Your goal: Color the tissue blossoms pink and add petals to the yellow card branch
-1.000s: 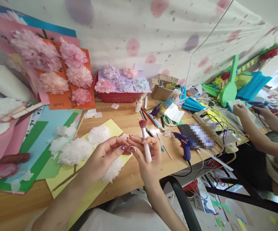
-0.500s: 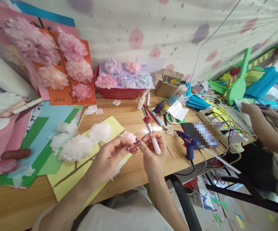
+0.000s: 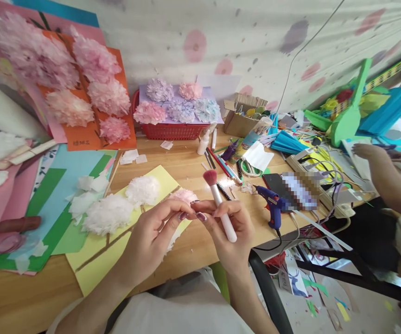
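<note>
My right hand [image 3: 233,232] is closed round a makeup brush [image 3: 221,206] with a white handle and pink-red bristles, which point up and away. My left hand [image 3: 158,232] is pinched, its thumb and fingertips meeting those of the right; anything tiny between them is too small to make out. Just behind the fingertips is a pink paper flower [image 3: 183,195], partly hidden by my hands. Under my left hand lies a yellow sheet [image 3: 92,273] with brown branch lines. White paper flowers [image 3: 108,213] rest on it, and another white edge shows below my fingers.
A blue glue gun [image 3: 272,204] with its cord lies right of my hands, by a phone [image 3: 273,183] and power strips [image 3: 328,199]. Behind stand a red basket [image 3: 172,132] with paper flowers and a cardboard box [image 3: 238,123]. Another person's arm [image 3: 391,181] is at far right.
My right hand and the brush have shifted slightly right and down, with the bristles tilted a little left. Both hands' fingertips still meet. The other person's hand has moved slightly.
</note>
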